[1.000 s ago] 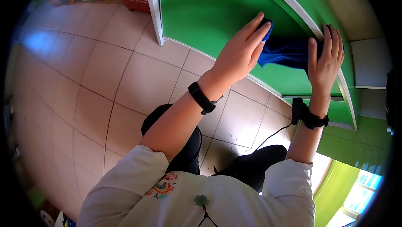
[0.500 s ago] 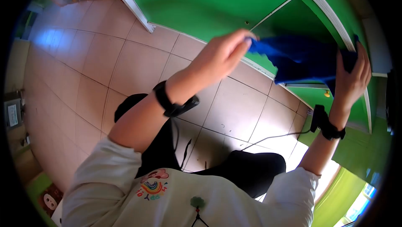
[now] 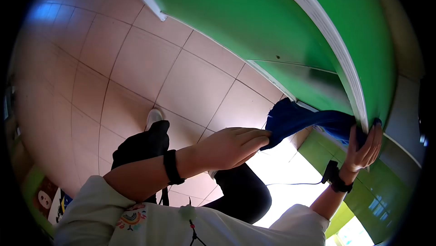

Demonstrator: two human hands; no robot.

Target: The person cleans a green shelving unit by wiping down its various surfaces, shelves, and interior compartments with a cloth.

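A dark blue cloth is stretched between my two hands, sagging and creased in the middle. My left hand is closed on its near left corner, out in the air above the floor. My right hand grips the cloth's other end around the white edge of a green panel. The thumb is on one side of that edge and the fingers are on the other, with some blue cloth showing past the fingertips. Both wrists wear black bands.
Pinkish floor tiles spread out on the left, with bright light falling on them near my knee. A thin cable runs to the device on my right wrist. Glossy green tiled wall stands at the right.
The view has shifted. My left hand has come down and nearer my body, still holding the cloth's corner. My right hand is lower along the panel's edge, and the cloth hangs lower.
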